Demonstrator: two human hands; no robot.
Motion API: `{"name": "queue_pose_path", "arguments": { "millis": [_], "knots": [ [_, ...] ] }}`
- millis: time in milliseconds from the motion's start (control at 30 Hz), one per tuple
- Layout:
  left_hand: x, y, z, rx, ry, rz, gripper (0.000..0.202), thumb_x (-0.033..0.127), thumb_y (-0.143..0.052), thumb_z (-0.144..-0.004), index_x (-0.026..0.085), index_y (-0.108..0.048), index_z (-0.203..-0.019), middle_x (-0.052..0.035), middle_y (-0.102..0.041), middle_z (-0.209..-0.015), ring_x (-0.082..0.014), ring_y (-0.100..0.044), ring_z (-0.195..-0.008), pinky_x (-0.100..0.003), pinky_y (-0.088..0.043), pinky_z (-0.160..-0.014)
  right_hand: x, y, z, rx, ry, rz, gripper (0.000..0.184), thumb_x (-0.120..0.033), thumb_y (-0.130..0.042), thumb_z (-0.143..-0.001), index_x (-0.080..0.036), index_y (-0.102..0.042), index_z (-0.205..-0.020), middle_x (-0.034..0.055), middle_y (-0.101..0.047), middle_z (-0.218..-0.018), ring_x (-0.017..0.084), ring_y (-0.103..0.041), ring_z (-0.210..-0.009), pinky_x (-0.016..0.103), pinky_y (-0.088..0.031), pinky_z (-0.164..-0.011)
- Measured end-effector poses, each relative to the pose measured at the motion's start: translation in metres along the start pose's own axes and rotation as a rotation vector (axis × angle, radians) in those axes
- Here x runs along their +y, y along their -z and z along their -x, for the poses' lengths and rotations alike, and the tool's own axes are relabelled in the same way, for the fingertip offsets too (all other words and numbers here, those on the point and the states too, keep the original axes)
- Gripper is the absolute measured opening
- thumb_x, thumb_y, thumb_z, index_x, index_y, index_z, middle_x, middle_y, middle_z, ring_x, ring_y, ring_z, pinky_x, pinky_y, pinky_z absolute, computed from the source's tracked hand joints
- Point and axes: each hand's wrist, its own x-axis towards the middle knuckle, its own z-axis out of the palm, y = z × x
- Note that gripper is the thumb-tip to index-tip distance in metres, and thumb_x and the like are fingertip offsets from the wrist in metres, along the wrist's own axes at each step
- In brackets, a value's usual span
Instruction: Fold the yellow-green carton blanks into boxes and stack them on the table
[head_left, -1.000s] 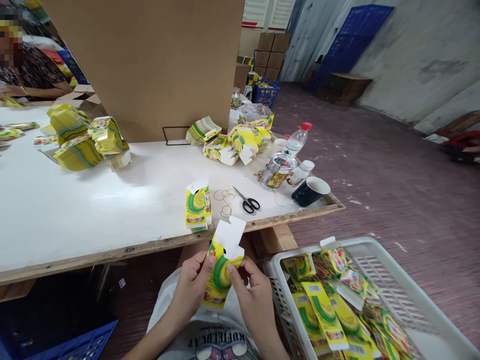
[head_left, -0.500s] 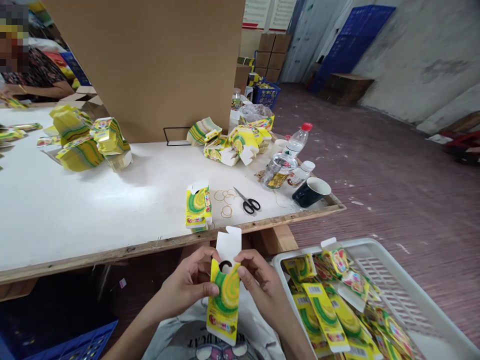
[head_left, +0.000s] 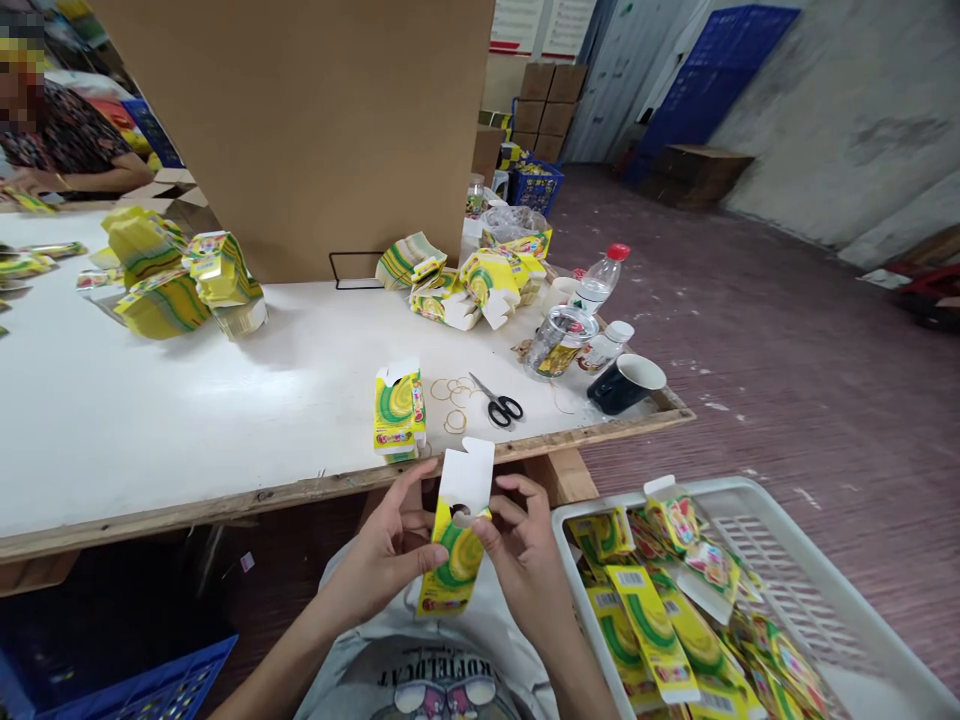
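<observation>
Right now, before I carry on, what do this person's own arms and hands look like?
The left hand and right hand are bare, with no gloves. No sleeves show on the bare forearms, and no watch, bracelet or cable can be seen. Below is a pale fabric shirt with dark lettering and a printed picture.

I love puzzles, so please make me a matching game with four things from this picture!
1. Scissors
2. Front mug
3. Tall bottle's cap
4. Held box

A. Red
B. Between the left hand and the right hand
C. Black-handled
D. Dark outside, white inside

Right pairs: 1-C, 2-D, 3-A, 4-B.
</observation>
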Motion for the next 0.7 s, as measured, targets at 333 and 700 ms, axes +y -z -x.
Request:
{"name": "queue_pose_path", "arguments": {
  "millis": [333,700],
  "knots": [
    [-0.011,0.005,-0.003,0.181,-0.164,-0.347,0.033,0.029,-0.076,-0.083,0.021,-0.072,-0.115,-0.0135,-0.067,-0.132,-0.0269,-0.07,-0.108,-0.031,-0.058,-0.086,-0.011,0.016,-0.006,-0.038,0.227,0.205,0.036,-0.051,-0.055,-0.096,-0.027,-0.081,-0.104,0.0081,-0.071,-0.098,0.024,-0.065,-0.093,0.035,-0.052,-0.08],
    [-0.012,-0.001,-0.001,0.093,-0.085,-0.134,0.054,0.032,-0.077,-0.083,0.02,-0.056,-0.131,-0.0111,-0.078,-0.111,-0.0236,-0.074,-0.097,-0.029,-0.056,-0.083,-0.003,-0.002,-0.006,-0.105,-0.08,0.34,0.03,-0.029,-0.065,-0.088,-0.02,-0.061,-0.116,-0.0095,-0.055,-0.051,0.013,-0.05,-0.048,0.021,-0.036,-0.05]
  ]
}}
